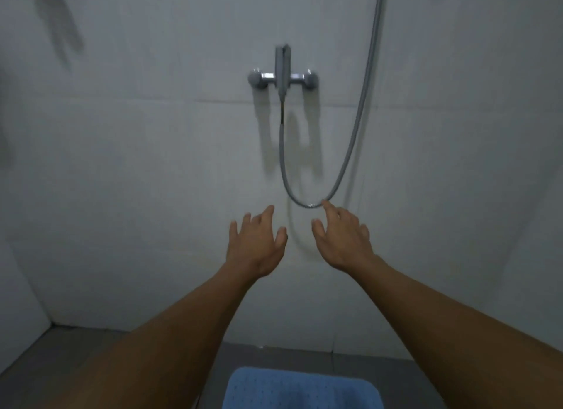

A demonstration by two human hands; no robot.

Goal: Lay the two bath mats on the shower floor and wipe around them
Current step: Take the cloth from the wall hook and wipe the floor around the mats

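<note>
both my hands up in front of the tiled wall (122, 164), empty. left hand (256, 247) fingers spread, right hand (344, 241) fingers spread too, fingertip near the shower hose (304, 203) loop under the mixer tap (283, 73). one blue bath mat (301, 390) flat on grey shower floor (76, 353), bottom centre, between my forearms.

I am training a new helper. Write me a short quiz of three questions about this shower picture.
1. True or false: the left hand holds a cloth.
2. How many blue bath mats show? A) none B) one C) two
3. Fill in: the shower hose hangs from the ____ on the wall.

Key: 1 false, both it and the right hand are empty, fingers spread. 2 B. 3 mixer tap.
</note>
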